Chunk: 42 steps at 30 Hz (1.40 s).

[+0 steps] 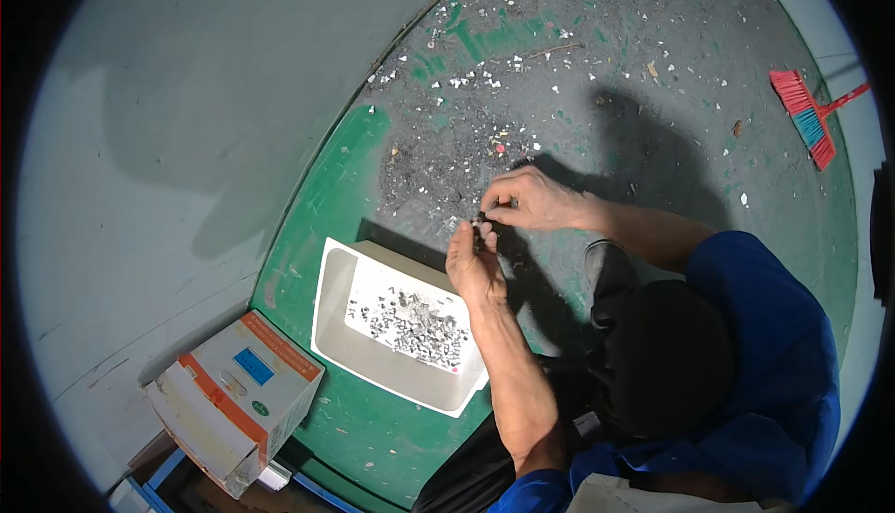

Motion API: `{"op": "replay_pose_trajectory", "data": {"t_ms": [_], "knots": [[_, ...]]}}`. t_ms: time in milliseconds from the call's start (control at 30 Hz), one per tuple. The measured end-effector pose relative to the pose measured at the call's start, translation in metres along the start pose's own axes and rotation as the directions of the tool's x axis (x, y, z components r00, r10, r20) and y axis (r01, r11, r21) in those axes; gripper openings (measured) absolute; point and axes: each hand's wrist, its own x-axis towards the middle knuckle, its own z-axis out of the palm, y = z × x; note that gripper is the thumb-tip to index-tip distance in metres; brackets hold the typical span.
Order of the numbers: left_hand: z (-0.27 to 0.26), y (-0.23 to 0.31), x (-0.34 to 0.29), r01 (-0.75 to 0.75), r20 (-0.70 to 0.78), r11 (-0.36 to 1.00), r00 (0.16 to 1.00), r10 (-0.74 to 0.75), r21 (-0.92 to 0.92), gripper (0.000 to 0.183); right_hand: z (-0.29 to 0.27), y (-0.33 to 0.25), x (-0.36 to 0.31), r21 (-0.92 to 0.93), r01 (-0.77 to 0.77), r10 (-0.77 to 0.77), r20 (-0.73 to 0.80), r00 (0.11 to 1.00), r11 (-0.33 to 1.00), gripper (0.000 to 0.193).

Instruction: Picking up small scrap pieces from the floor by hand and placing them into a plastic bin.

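My left hand (475,266) is raised just beyond the far rim of a white plastic tub (326,326), palm up with fingers curled. Small dark and pale bits (480,224) show at its fingertips, too small to name. Close against it, my right hand (533,201) pinches with thumb and forefinger. Whatever is in that pinch is too small to make out. Inside the tub lie many small dark and silvery pieces (415,329), loosely spread over a white bottom.
An orange-and-white cardboard box (238,392) stands left of the tub, beside a pale wall (168,140). White scraps and dirt litter the worn green-grey floor (485,112). A red-and-blue broom head (804,121) is at the far right. My dark-clothed knee (611,275) is near my right forearm.
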Motion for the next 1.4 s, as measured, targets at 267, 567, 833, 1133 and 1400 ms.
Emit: {"op": "replay_pose_trajectory", "data": {"t_ms": [267, 567, 833, 1133, 1400], "knots": [[-0.077, 0.085, -0.029, -0.225, -0.045, 0.903, 0.974, 0.224, -0.366, 0.014, -0.020, 0.071, 0.035, -0.614, -0.144, 0.055, -0.162, 0.985, 0.776, 0.021], [-0.149, 0.102, -0.034, -0.264, -0.411, 0.683, 0.633, 0.656, 0.682, 0.063, -0.013, 0.068, 0.027, -0.641, -0.169, 0.205, -0.019, 0.979, 0.749, 0.020], [-0.070, 0.044, -0.014, -0.272, 0.008, 0.308, 0.762, 0.648, 0.912, 0.059, -0.011, 0.078, 0.026, -0.593, -0.138, 0.101, -0.096, 0.990, 0.794, 0.018], [-0.077, 0.086, 0.000, -0.350, 0.241, -0.007, 0.631, 0.738, 0.937, 0.054, -0.005, 0.079, 0.037, -0.711, -0.168, 0.142, -0.097, 0.985, 0.682, 0.016], [-0.085, 0.217, -0.041, -0.319, 0.553, -0.528, 0.743, 0.377, 0.787, 0.044, 0.005, 0.080, 0.045, -0.773, -0.069, 0.086, -0.019, 0.996, 0.630, 0.017]]}}
